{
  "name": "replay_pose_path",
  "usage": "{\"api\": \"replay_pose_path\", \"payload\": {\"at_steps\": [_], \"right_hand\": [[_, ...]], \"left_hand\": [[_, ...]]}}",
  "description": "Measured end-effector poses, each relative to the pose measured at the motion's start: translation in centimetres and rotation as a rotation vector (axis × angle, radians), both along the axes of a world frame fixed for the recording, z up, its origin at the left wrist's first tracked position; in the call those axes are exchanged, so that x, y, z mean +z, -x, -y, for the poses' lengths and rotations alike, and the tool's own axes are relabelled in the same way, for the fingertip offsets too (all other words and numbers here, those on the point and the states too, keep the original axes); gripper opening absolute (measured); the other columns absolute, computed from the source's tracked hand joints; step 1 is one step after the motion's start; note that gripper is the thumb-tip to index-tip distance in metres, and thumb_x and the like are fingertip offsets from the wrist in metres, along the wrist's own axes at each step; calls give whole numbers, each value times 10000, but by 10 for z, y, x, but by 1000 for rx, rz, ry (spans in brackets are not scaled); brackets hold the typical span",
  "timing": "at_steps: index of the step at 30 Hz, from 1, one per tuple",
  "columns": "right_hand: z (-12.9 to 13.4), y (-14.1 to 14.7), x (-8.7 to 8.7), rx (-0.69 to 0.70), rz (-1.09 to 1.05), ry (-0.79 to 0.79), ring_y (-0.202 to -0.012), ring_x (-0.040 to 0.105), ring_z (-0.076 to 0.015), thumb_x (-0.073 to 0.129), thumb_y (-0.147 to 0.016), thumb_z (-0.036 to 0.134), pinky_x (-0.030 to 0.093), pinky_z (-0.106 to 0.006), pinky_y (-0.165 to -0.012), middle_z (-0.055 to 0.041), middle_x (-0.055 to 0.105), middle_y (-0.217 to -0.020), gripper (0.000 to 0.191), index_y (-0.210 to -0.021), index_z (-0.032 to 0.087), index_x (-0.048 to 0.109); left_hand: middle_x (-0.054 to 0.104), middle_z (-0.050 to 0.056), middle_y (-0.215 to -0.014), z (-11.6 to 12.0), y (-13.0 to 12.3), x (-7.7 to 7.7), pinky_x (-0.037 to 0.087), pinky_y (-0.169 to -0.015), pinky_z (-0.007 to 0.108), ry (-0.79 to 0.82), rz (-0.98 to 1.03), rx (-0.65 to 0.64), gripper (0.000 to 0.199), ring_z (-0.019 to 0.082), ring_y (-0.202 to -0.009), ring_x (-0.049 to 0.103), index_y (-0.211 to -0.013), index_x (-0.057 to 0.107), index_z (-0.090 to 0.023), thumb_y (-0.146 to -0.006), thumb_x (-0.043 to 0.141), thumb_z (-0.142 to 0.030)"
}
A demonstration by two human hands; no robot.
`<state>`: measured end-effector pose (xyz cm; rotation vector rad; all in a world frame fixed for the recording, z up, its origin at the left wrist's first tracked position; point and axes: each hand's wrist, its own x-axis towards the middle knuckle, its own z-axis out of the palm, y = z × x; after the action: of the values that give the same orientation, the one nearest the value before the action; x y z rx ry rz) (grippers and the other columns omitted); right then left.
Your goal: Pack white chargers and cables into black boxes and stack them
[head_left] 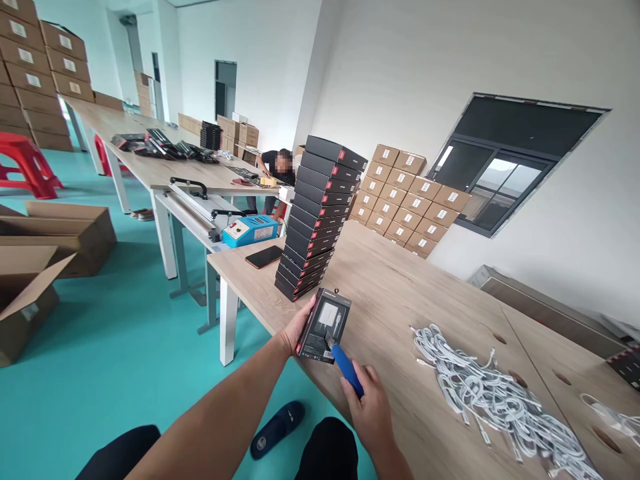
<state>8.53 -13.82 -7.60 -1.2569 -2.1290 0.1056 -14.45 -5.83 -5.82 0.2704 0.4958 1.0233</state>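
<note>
My left hand (299,328) grips the left edge of a small black box (320,340), with a white charger and cable pictured on its face. The box is held tilted over the table's near edge. In my right hand (369,403) is a blue-handled tool (346,369), fingers wrapped round the handle. Its short metal tip lies against or just over the box's front; whether it touches, I cannot tell. Just behind the box rises a tall stack of black boxes (313,220) with red marks. The far side of the held box is hidden.
A phone (264,257) lies left of the stack. White cables (493,397) are heaped on the right of the wooden table (395,280). A blue machine (250,231) stands beyond the left edge. A person (278,165) bends over the far table. Open cartons (55,233) sit on the floor.
</note>
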Motion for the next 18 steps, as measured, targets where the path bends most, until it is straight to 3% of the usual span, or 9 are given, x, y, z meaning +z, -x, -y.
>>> {"api": "replay_pose_path", "payload": {"at_steps": [5, 10, 14, 18], "right_hand": [[-2, 3, 0, -15, -13, -39, -876, 662, -236, 487, -984, 473, 567, -356, -728, -74, 644, -951, 394, -1276, 238, 609], [-13, 11, 6, -82, -42, -183, -837, 647, -238, 464, -995, 463, 530, -343, -680, -91, 643, -921, 374, -1176, 183, 634], [-25, 13, 25, -10, 95, -346, -834, 623, -238, 474, -1000, 410, 485, -352, -691, -92, 646, -922, 334, -1189, 181, 628], [-33, 13, 55, 95, 292, -401, -834, 589, -235, 466, -1004, 349, 459, -366, -718, -85, 644, -912, 316, -1223, 179, 618]], "left_hand": [[758, 130, -760, 0, 0, 3, 587, -634, 329, -8, -23, 4, 700, 250, -627, 713, -1042, 700, -69, -826, 566, -721], [764, 172, -840, 1, -2, 9, 599, -729, 356, -55, -34, -121, 711, 268, -692, 734, -1088, 682, -30, -892, 487, -685], [769, 136, -811, 4, -3, 12, 596, -713, 337, -77, -43, -126, 614, 245, -650, 730, -1078, 689, -67, -919, 495, -628], [758, 128, -757, 6, -4, 14, 593, -700, 354, -83, -59, -138, 596, 267, -656, 726, -984, 701, -49, -921, 508, -609]]}}
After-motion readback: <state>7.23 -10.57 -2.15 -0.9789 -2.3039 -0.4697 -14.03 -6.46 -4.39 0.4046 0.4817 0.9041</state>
